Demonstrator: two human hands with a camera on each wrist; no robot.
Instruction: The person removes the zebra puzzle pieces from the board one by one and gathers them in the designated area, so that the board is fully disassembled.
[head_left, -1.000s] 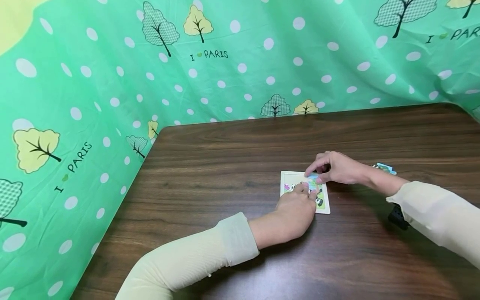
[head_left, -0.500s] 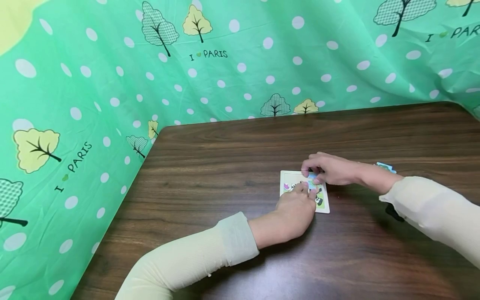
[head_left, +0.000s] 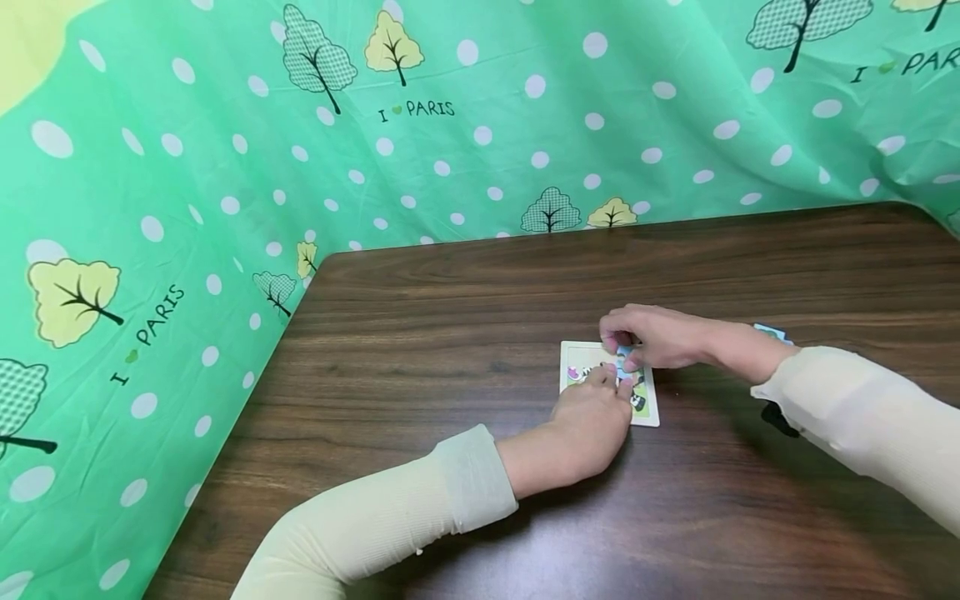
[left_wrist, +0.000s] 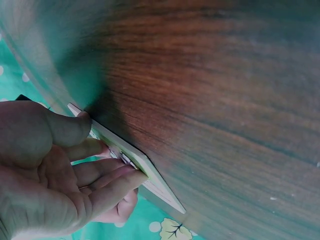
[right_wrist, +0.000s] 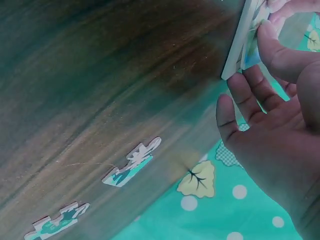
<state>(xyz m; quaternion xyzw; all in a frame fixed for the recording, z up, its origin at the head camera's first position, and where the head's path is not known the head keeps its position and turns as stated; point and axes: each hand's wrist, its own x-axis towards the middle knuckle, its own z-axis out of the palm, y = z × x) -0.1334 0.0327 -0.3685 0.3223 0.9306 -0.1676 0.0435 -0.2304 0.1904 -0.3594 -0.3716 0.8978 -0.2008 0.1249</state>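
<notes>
A jigsaw puzzle board (head_left: 582, 353) with a pale frame and animal pictures lies on the table. My left hand (head_left: 588, 429) rests on its near part, fingertips pressing on the printed pieces; in the left wrist view these fingers (left_wrist: 117, 190) reach out fairly straight over the frame. Above the board's far right corner, my right hand (head_left: 660, 337) pinches a blue puzzle piece (head_left: 623, 357) between thumb and fingers. The right wrist view shows the thumb (right_wrist: 272, 47) against that piece, which sits slightly tilted at the board's corner. Both hands cover much of the picture.
Two loose puzzle pieces lie on the dark wooden table (head_left: 420, 333): one piece (right_wrist: 132, 162) and another piece (right_wrist: 57, 221) in the right wrist view. Beyond the right forearm, a loose blue piece (head_left: 771, 331) shows partly. A green dotted curtain (head_left: 450, 167) hangs behind the table.
My right hand has shifted slightly left over the board's far corner, its fingers curling in more, and the blue piece now shows more tilted. The left hand stays in place.
</notes>
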